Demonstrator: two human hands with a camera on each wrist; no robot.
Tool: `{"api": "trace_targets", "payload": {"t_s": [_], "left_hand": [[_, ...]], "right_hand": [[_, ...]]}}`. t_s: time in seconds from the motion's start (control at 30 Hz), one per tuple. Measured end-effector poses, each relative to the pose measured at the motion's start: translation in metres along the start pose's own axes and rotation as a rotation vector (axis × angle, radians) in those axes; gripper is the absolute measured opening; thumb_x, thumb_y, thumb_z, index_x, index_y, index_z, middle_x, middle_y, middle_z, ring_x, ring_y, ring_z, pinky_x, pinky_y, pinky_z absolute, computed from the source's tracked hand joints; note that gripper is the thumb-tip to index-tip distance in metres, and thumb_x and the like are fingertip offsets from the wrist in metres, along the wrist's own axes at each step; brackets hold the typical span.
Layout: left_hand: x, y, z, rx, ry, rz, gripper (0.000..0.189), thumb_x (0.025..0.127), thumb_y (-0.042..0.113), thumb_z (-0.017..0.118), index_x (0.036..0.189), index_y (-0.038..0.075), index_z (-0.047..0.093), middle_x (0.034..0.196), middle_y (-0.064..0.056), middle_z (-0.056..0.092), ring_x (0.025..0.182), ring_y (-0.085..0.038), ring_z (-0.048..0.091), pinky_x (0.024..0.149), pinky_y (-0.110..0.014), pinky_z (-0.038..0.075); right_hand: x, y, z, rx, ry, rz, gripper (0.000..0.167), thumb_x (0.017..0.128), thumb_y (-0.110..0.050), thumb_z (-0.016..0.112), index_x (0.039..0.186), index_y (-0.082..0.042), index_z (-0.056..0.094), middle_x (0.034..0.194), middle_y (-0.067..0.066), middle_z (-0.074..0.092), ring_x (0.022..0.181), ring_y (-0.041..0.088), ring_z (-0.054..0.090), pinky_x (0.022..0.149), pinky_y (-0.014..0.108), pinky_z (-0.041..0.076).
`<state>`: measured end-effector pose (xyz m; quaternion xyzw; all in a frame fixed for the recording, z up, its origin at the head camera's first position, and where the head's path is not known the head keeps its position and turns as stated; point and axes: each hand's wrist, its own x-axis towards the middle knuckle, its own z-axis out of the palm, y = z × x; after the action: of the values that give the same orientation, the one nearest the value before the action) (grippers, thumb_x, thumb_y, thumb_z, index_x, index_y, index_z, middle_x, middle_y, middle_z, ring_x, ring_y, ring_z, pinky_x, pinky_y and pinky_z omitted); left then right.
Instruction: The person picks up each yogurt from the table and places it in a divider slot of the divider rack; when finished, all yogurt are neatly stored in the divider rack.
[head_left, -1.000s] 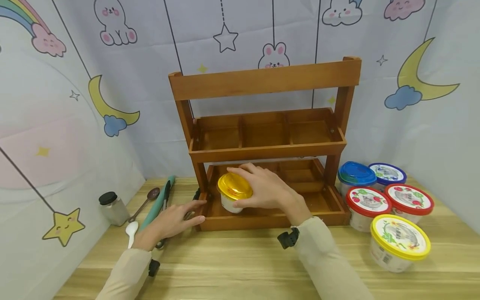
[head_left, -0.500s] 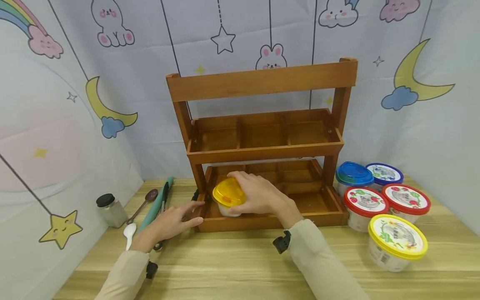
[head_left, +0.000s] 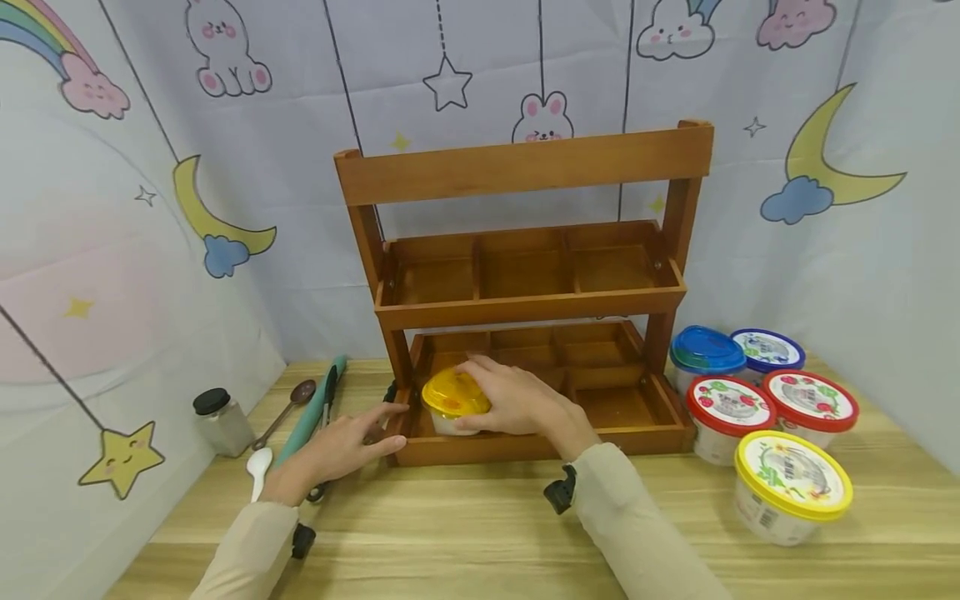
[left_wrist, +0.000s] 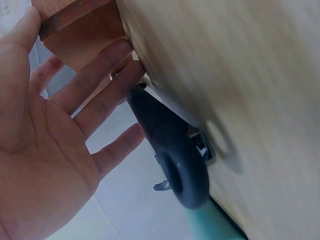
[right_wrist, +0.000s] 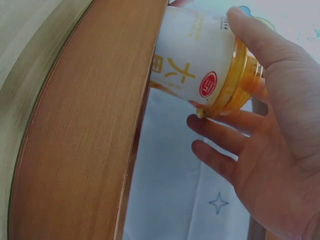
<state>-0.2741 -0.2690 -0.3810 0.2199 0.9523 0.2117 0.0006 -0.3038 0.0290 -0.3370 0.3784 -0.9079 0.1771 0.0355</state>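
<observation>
The right hand (head_left: 517,400) grips the tub (head_left: 448,426) near its top, thumb on one side of the amber lid (head_left: 452,388) and fingers round the other, a hold that makes sense because the front wall (head_left: 472,450) of the wooden rack (head_left: 525,162) screens the lower part. The tub is in the lower tier's front left compartment; whether its base rests on the floor there is hidden. The left hand (head_left: 341,446) grasps nothing, its fingers loosely extended at the rack's left end, probably to steady it. Other lidded tubs (head_left: 793,475) cluster on the worktop (head_left: 480,533) right of the rack, while utensils (head_left: 302,429) lie left, perhaps keeping the two sorts apart.
</observation>
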Motion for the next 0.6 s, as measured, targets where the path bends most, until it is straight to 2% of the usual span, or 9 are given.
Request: {"api": "trace_targets", "payload": {"t_s": [0.2, 0.6], "left_hand": [[0.0, -0.0005, 0.0005, -0.004, -0.004, -0.005, 0.055, 0.1, 0.049, 0.057, 0.147, 0.022, 0.048, 0.109, -0.002, 0.071, 0.096, -0.02, 0.067, 0.079, -0.046, 0.054], [-0.0008, 0.0005, 0.0001, -0.02, -0.008, -0.002, 0.056, 0.1, 0.05, 0.058, 0.147, 0.022, 0.048, 0.117, -0.01, 0.07, 0.103, -0.028, 0.067, 0.083, -0.053, 0.053]], "right_hand": [[-0.0009, 0.0002, 0.0015, 0.019, -0.026, -0.035, 0.066, 0.097, -0.046, 0.065, 0.151, -0.014, 0.044, 0.154, 0.01, 0.042, 0.134, 0.027, 0.049, 0.108, 0.045, 0.041], [-0.0056, 0.0008, -0.0025, 0.028, -0.045, -0.006, 0.066, 0.097, -0.047, 0.064, 0.153, -0.02, 0.042, 0.156, 0.006, 0.04, 0.138, 0.026, 0.044, 0.11, 0.048, 0.038]]}}
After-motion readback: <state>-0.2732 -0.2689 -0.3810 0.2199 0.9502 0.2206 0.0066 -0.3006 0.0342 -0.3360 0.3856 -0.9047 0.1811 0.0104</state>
